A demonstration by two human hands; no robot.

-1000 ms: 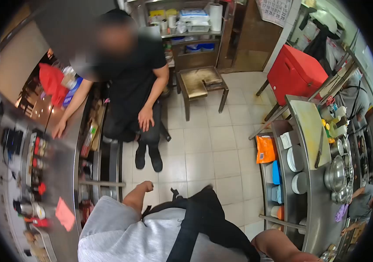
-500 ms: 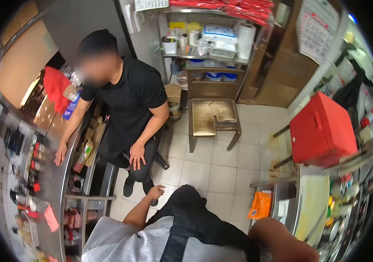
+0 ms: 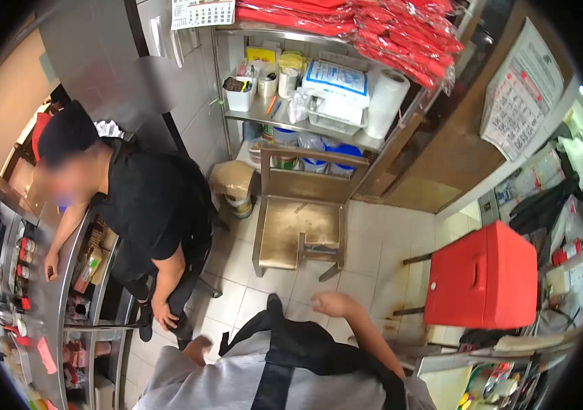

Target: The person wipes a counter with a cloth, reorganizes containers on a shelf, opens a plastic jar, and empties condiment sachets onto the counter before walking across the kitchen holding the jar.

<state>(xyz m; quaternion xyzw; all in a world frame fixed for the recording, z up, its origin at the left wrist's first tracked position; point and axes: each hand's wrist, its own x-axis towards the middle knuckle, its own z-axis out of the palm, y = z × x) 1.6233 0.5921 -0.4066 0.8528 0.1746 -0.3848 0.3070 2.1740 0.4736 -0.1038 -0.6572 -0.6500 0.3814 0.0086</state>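
My right hand [image 3: 331, 304] hangs in front of me over the tiled floor, fingers loosely curled in, with nothing visible in it. Nearest to it is a wooden chair [image 3: 300, 217] with a notch cut in its seat. My left hand [image 3: 198, 350] is low beside my body, close to the knee of a seated co-worker [image 3: 155, 205]; its fingers are too blurred to make out. Neither hand touches any object that I can see. A black strap [image 3: 274, 383] runs down my grey shirt.
A red cooler box [image 3: 482, 277] stands on a rack at right. Behind the chair, a metal shelf [image 3: 264, 113] bears tubs, a paper roll [image 3: 387, 102] and red plastic packs [image 3: 400, 34]. Along the left runs a steel counter [image 3: 59, 294]. The co-worker's hand [image 3: 51, 265] rests there by a small dark item.
My view has shifted forward, nearer the chair and shelf. My right hand has swung forward into view, while my left has drawn back. The co-worker has leaned toward the counter.
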